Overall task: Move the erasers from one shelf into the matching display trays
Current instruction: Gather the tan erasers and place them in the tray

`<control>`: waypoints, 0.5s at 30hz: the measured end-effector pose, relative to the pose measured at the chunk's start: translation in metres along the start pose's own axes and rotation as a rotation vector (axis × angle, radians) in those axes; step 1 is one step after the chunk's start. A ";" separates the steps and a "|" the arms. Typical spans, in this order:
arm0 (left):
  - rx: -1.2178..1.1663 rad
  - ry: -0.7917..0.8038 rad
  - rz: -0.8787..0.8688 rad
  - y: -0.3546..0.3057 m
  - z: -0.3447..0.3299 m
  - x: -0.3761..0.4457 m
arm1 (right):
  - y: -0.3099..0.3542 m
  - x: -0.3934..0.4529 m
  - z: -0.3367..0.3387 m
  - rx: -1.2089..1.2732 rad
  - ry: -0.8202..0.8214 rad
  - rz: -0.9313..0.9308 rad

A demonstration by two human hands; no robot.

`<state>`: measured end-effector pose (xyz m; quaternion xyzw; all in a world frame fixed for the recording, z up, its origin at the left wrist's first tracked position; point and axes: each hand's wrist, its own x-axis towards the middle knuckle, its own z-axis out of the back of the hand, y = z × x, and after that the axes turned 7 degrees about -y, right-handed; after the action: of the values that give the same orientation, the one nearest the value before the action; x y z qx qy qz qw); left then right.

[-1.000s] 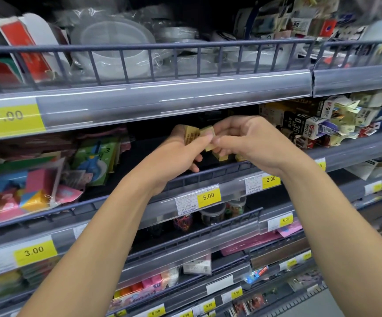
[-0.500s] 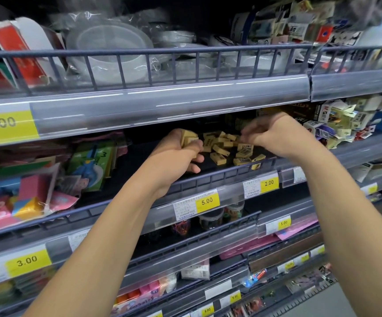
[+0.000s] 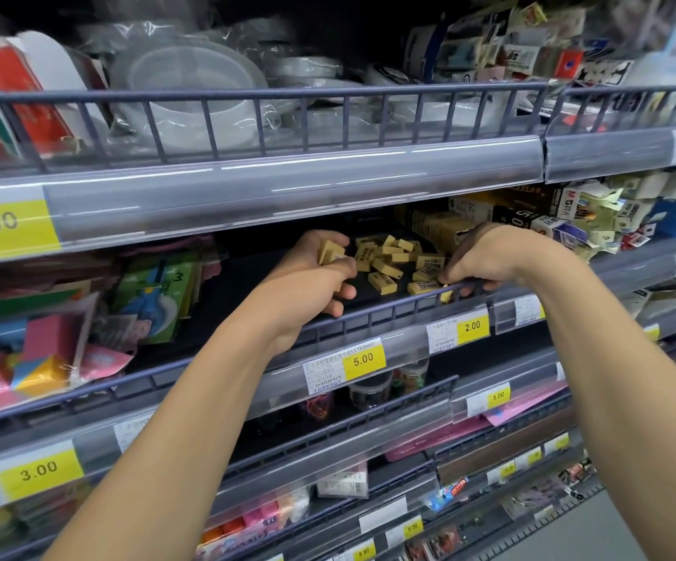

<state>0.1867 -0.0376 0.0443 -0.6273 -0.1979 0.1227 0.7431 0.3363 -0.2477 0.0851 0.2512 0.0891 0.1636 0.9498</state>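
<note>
1. The person's left hand (image 3: 314, 273) is reaching over the front rail (image 3: 372, 313) of the shelf, fingers curled around a small stack of yellow erasers (image 3: 330, 251) held in the palm.
2. The right hand (image 3: 486, 257) is resting at the rail near the shelf's front edge, its fingers bent down and pinching one yellow eraser (image 3: 423, 286) lying just behind the rail.
3. A loose pile of erasers (image 3: 393, 257) is lying on the dark shelf floor between the two hands, scattered from the front edge toward the back.
4. A yellow carton (image 3: 437, 226) is standing at the back of the shelf, just behind the pile and partly hidden by the right hand.
5. Price tags reading 5.00 (image 3: 363, 359) and 2.00 (image 3: 472, 326) are sitting on the strip along the shelf's front edge, below the hands.
6. Clear plastic bowls (image 3: 190, 87) are sitting on the shelf above, behind its rail.
</note>
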 end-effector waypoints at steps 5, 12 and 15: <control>-0.008 0.021 -0.001 -0.002 0.002 -0.002 | -0.010 -0.002 0.006 0.206 -0.151 0.092; -0.123 0.014 0.077 -0.005 0.001 -0.003 | 0.013 -0.034 -0.013 0.458 -0.157 0.442; -0.133 0.015 0.058 -0.009 0.001 -0.008 | 0.030 -0.044 -0.031 0.634 -0.050 0.511</control>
<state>0.1785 -0.0421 0.0519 -0.6818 -0.1818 0.1261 0.6973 0.2793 -0.2253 0.0776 0.5497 0.0466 0.3526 0.7559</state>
